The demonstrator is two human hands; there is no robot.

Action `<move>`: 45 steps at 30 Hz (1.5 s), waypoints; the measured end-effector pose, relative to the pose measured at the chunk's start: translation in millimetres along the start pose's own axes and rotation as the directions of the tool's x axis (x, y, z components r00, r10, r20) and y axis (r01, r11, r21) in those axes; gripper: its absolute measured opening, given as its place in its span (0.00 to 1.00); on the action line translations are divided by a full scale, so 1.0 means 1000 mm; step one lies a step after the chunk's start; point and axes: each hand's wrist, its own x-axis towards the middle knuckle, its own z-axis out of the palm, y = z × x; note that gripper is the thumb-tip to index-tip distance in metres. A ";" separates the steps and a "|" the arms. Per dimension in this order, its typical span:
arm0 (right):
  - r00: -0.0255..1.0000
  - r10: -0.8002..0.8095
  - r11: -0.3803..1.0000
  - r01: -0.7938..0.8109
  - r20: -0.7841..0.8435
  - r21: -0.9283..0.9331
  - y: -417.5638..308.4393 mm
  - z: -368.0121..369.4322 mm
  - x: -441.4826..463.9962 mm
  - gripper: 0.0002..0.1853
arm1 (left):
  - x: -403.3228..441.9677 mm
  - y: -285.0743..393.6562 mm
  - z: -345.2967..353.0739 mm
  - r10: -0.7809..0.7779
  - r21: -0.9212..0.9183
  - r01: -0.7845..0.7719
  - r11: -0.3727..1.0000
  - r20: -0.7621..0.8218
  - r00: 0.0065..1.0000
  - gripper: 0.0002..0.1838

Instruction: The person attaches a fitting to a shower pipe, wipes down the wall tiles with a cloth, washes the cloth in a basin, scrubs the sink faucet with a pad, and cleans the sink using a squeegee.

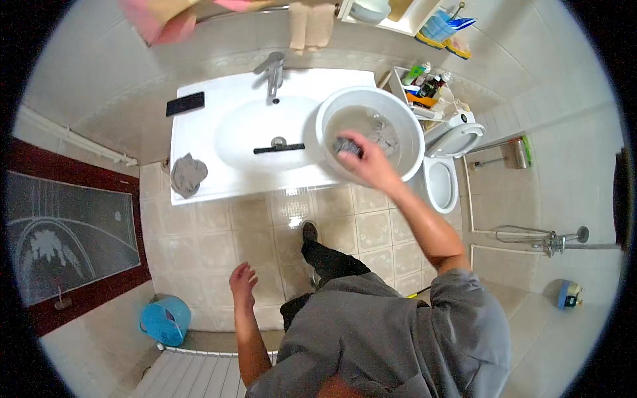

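Note:
My right hand is over the near left part of a white basin, its fingers closed round a dark grey bunched cloth. Cloudy water fills the basin, and a pale grey wet cloth lies in it. The basin stands at the right end of the white sink counter. My left hand hangs above the floor tiles, away from the counter, with its fingers loosely apart and nothing in them. A grey crumpled cloth rests on the counter's left front corner.
A thin black bar lies across the sink drain below the faucet. A black phone is at the counter's back left. Bottles fill a rack beside the basin. The toilet stands right, a blue bucket lower left.

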 end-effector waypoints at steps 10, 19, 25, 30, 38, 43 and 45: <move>0.986 0.149 0.988 -0.152 -0.077 -0.029 0.079 -0.038 0.130 0.25 | 0.058 0.138 0.137 0.415 0.248 -0.462 0.851 0.222 0.882 0.17; 0.714 0.668 0.556 -0.666 0.209 0.497 0.073 0.162 0.253 0.19 | 0.218 0.378 0.286 0.470 -0.212 -0.422 0.881 0.295 0.832 0.21; 0.541 0.807 0.175 -0.603 0.238 0.778 0.105 0.203 0.283 0.18 | 0.225 0.433 0.320 0.318 -0.458 0.006 0.889 0.626 0.712 0.22; 0.563 0.786 0.237 -0.655 0.254 0.718 0.110 0.184 0.294 0.18 | 0.214 0.452 0.334 0.285 -0.086 -0.274 0.958 0.411 0.866 0.15; 0.562 0.746 0.528 -0.826 0.357 0.196 0.107 0.154 0.302 0.14 | 0.260 0.443 0.337 0.541 0.387 -0.702 0.598 0.451 0.710 0.11; 0.836 0.441 0.757 -0.151 0.327 -0.636 0.096 0.099 0.327 0.21 | 0.285 0.403 0.306 0.802 0.395 -0.859 0.325 0.367 0.472 0.14; 0.912 0.285 0.792 -0.050 0.296 -0.609 0.102 0.072 0.334 0.22 | 0.272 0.378 0.278 0.772 0.524 -0.779 0.345 0.313 0.553 0.14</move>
